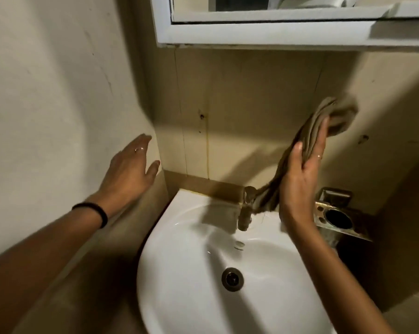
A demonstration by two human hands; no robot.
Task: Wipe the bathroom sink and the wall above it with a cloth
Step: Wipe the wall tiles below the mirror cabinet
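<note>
A white round sink [179, 297] fills the lower middle, with a dark drain [232, 278] and a brass-coloured tap [245, 210] at its back. Above it is the beige wall [239, 104]. My right hand [300, 179] holds a long brownish-grey cloth [329, 116] up against the wall, right of the tap; the cloth's top end is blurred and its lower end hangs down by the tap. My left hand [128, 169] is spread flat, fingers apart, near the left side wall [46, 116], holding nothing.
A white-framed mirror cabinet [276, 27] juts out overhead. A metal holder with a round hole [338, 218] is fixed to the wall right of the tap. The back wall shows small holes and a vertical stain line.
</note>
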